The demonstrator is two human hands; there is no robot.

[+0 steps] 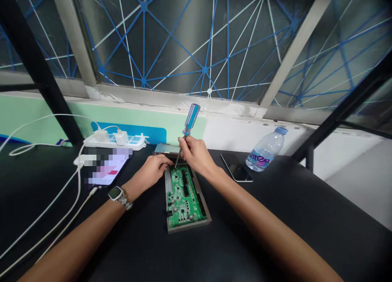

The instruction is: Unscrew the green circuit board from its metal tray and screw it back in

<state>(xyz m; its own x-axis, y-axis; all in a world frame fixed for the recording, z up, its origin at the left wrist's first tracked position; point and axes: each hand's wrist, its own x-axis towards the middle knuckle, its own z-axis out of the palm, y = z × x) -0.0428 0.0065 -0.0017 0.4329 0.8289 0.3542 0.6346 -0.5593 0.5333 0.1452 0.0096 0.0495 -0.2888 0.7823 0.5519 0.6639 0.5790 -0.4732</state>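
My right hand (196, 153) grips a screwdriver (191, 118) with a clear and blue handle, holding it by the lower handle and shaft. The tool stands nearly upright, tilted a little, with its tip down at the far end of a green circuit board (186, 200). That board sits in a shallow metal case (190, 227) lying on the black table. At the case's far left corner is my left hand (154, 169), its fingers closed together against the edge; the fingertips are partly hidden. Behind both hands lies a flat, greyish metal piece (167, 148).
A dark phone (236, 167) and a tilted-looking water bottle (266, 150) are on the right. To the left, a lit phone (112, 169) lies near a white power strip (134, 142) with plugs and white cables (78, 188). A window wall rises behind the table.
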